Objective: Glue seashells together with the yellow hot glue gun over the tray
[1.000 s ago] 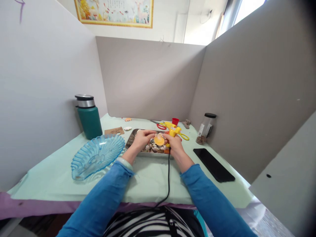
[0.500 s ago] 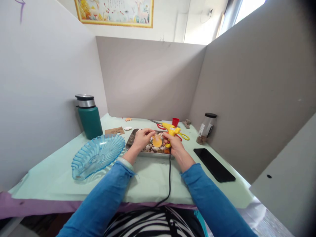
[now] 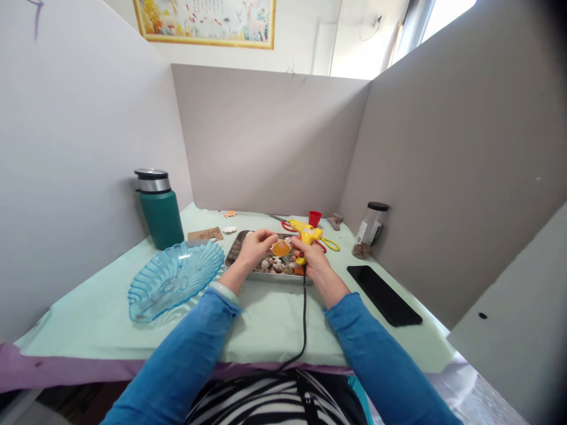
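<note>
My left hand (image 3: 253, 251) is closed in a pinch at the near edge of an orange shell (image 3: 280, 248), which hangs over a metal tray (image 3: 231, 260). The exact contact at the fingertips is too small to see well. In my right hand (image 3: 316, 260) is a yellow hot glue gun (image 3: 305, 232), its body pointing away to the left and its black cord (image 3: 305, 319) running down toward my lap. My right fingertips come close to the shell's right side. Several small shells and stones (image 3: 274, 265) fill the tray below.
A blue shell-shaped dish (image 3: 177, 280) and a green bottle (image 3: 162, 215) stand on the left. On the right are a black phone (image 3: 383, 295) and a clear jar (image 3: 370, 230). Behind the tray lie scissors (image 3: 330, 244) and a red cup (image 3: 315, 219). Partitions (image 3: 270, 141) enclose the table.
The orange shell has tilted between my hands, so its round face now looks flatter and sits slightly higher. My arms and the glue gun are nearly unmoved.
</note>
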{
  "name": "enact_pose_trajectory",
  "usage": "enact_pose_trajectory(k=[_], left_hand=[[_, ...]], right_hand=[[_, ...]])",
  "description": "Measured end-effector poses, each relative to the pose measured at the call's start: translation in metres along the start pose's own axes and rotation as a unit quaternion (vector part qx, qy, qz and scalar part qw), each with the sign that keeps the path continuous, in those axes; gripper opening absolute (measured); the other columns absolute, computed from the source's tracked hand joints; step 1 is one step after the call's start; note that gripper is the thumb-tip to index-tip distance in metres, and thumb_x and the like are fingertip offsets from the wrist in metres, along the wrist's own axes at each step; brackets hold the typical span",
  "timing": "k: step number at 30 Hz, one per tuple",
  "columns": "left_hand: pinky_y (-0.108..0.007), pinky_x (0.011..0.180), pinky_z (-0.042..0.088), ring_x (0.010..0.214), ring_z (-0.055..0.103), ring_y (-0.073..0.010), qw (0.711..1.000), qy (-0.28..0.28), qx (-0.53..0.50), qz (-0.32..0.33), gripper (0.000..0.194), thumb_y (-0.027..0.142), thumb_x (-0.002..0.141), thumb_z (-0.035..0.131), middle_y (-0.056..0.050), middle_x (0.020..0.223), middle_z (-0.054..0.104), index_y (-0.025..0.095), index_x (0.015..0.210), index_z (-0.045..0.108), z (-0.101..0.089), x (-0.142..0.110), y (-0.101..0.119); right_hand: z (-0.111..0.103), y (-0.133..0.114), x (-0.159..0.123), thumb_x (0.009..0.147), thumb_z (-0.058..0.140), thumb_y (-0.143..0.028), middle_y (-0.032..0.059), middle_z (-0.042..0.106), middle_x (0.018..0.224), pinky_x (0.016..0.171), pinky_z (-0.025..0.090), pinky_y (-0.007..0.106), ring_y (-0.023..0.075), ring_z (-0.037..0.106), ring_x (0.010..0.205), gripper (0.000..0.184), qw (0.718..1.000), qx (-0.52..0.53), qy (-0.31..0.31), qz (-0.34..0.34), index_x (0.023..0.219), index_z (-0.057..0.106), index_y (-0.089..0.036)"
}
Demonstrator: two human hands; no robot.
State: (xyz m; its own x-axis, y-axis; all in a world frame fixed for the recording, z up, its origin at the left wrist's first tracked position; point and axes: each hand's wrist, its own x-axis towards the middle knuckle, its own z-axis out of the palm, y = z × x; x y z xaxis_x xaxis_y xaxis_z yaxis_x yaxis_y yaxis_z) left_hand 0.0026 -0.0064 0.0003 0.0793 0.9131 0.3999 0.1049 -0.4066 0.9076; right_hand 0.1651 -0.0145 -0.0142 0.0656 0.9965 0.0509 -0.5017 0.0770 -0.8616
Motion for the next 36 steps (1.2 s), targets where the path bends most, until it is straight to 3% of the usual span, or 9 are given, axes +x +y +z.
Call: enact_pose_trajectory(k=[7, 12, 16, 20, 26, 32, 36], left_hand=[[-0.026, 0.068, 0.051, 0.081, 0.065, -0.0165, 0.998, -0.031, -0.047, -0.005, 0.038, 0.041, 0.071, 0.075, -0.007, 0.090, 0.072, 0.014, 0.096, 0.070, 0.000, -0.001, 0.000], [-0.030, 0.078, 0.053, 0.089, 0.066, -0.0186, 0.996, -0.071, -0.043, -0.009, 0.046, 0.032, 0.061, 0.085, -0.010, 0.099, 0.071, 0.013, 0.100, 0.069, 0.001, 0.000, -0.006], [-0.027, 0.067, 0.054, 0.086, 0.066, -0.0191, 0.992, -0.106, -0.054, -0.047, 0.042, 0.033, 0.063, 0.084, -0.012, 0.103, 0.071, 0.013, 0.096, 0.068, 0.002, -0.002, -0.006], [-0.024, 0.059, 0.053, 0.077, 0.065, -0.0163, 0.989, -0.122, -0.052, -0.064, 0.035, 0.040, 0.070, 0.079, -0.009, 0.090, 0.071, 0.013, 0.091, 0.070, 0.004, -0.002, -0.006], [-0.026, 0.053, 0.056, 0.078, 0.066, -0.0181, 0.987, -0.120, -0.078, -0.078, 0.035, 0.043, 0.075, 0.075, -0.006, 0.088, 0.065, 0.014, 0.091, 0.066, 0.004, -0.005, -0.001], [-0.025, 0.050, 0.055, 0.063, 0.066, -0.0132, 0.972, -0.183, -0.107, -0.100, 0.041, 0.041, 0.076, 0.077, -0.005, 0.091, 0.064, 0.016, 0.100, 0.056, 0.005, -0.012, 0.006], [-0.021, 0.048, 0.053, 0.061, 0.062, -0.0107, 0.977, -0.163, -0.102, -0.089, 0.040, 0.043, 0.078, 0.075, -0.002, 0.082, 0.062, 0.015, 0.098, 0.055, 0.005, -0.011, 0.004]], right_hand=[[-0.001, -0.001, 0.001, 0.062, 0.085, -0.018, -0.0092, 0.045, 0.048, 0.040, 0.043, 0.016, 0.0039, 0.039, 0.039, 0.030, 0.998, 0.035, -0.037, 0.044, 0.078, 0.060, -0.018], [-0.001, -0.002, 0.001, 0.062, 0.085, -0.018, -0.0094, 0.045, 0.050, 0.040, 0.042, 0.015, 0.0025, 0.036, 0.039, 0.031, 0.997, 0.052, -0.045, 0.040, 0.079, 0.059, -0.017], [0.000, -0.004, 0.000, 0.060, 0.086, -0.018, -0.0077, 0.050, 0.056, 0.040, 0.042, 0.016, 0.0028, 0.036, 0.041, 0.033, 0.996, 0.047, -0.063, 0.035, 0.080, 0.059, -0.018], [-0.001, -0.001, 0.001, 0.059, 0.087, -0.019, -0.0082, 0.047, 0.052, 0.040, 0.042, 0.016, 0.0032, 0.037, 0.041, 0.035, 0.997, 0.042, -0.057, 0.029, 0.078, 0.058, -0.017], [0.000, 0.005, 0.002, 0.056, 0.087, -0.025, -0.0085, 0.050, 0.052, 0.041, 0.043, 0.018, 0.0050, 0.042, 0.041, 0.039, 0.999, -0.009, -0.013, -0.050, 0.081, 0.058, -0.018], [0.003, 0.004, -0.003, 0.056, 0.083, -0.029, -0.0087, 0.051, 0.052, 0.042, 0.041, 0.020, 0.0063, 0.043, 0.042, 0.038, 0.992, -0.055, 0.013, -0.115, 0.083, 0.058, -0.018], [0.006, 0.002, -0.007, 0.058, 0.080, -0.029, -0.0079, 0.053, 0.053, 0.044, 0.041, 0.021, 0.0069, 0.045, 0.044, 0.036, 0.985, -0.088, 0.028, -0.143, 0.084, 0.060, -0.016]])
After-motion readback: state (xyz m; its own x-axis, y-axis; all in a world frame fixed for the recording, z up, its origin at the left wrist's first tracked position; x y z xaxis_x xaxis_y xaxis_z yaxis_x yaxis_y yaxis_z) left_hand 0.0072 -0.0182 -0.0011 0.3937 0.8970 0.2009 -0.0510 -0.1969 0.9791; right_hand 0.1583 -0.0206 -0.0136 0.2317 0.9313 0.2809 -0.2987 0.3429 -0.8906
